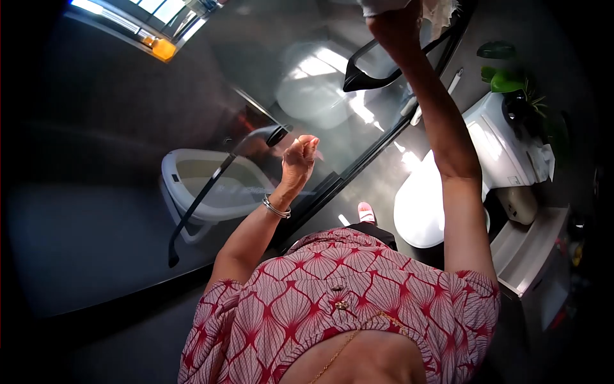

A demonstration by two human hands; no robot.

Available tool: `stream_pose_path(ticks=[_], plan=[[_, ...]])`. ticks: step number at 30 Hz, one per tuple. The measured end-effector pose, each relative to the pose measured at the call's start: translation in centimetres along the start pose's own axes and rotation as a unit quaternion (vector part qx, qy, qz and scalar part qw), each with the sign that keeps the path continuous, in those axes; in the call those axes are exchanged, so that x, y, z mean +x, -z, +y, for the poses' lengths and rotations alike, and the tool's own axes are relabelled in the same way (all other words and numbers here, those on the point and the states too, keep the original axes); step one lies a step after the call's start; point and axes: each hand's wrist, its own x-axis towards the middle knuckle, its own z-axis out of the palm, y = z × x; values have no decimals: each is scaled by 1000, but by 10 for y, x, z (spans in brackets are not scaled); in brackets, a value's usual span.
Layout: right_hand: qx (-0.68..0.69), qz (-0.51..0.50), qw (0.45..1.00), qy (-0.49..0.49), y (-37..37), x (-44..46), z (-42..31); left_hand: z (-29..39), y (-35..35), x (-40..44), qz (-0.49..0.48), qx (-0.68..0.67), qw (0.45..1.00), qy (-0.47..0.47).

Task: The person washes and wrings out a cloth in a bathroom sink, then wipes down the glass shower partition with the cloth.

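Note:
My right hand [396, 29] is raised at the top edge of the view, wrapped round a white cloth [382, 5] against the glass panel. Part of that hand and of the cloth is cut off by the frame. Below it, a black handle [371, 82] is fixed to the glass [256, 64]. My left hand [300, 157], with bracelets at the wrist, has its fingers curled in close to the upper end of a long bar handle [220, 171]. What those fingers hold, if anything, is hidden.
Behind the glass is a pale baby bathtub [192, 160]. A white toilet [419, 208] stands to the right, with a plant [505, 82] on its tank and an open drawer-like bin [534, 246] nearby. A window [163, 9] and orange bottle [163, 49] are upper left.

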Motion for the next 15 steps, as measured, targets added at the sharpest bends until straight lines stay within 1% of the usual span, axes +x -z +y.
stream_pose_path(ticks=[1, 2, 3, 4, 5, 6, 7, 8, 10, 11, 12, 14, 15], plan=[[141, 66, 983, -94, 7, -1, -55, 13, 1, -1, -35, 56, 998, 23], [53, 16, 998, 35, 14, -8, -64, 24, 4, -3, -70, 111, 990, 47], [-10, -107, 986, 125, 33, -13, -91, 32, 6, -1, -103, 127, 985, 47], [40, -134, 985, 100, 13, -48, -96, 37, 11, -1, -136, 143, 979, 47], [62, -146, 981, 113, 13, -62, -106, 41, 18, -11, -172, 79, 982, 29], [85, -158, 976, 125, 11, -77, -113, 28, 17, -10, -185, 116, 975, -48], [138, -163, 970, 114, 14, -71, -110, 44, 25, -11, -231, 71, 970, 22], [190, -166, 962, 104, 20, -61, -108, 44, 30, -17, -233, 58, 971, 7], [196, -168, 965, 49, 34, -22, -93, 35, 33, -31, -216, 51, 975, 6], [186, -153, 970, 35, 39, 4, -87, 27, 35, -41, -210, 31, 977, 18], [167, -132, 976, 35, 39, 33, -79, 19, 37, -61, -199, -3, 977, 82], [118, -86, 987, 65, 35, 94, -70, 20, 48, -73, -177, 59, 981, 62], [97, -70, 990, 80, 32, 121, -68, 18, 50, -82, -155, 62, 984, 66]])
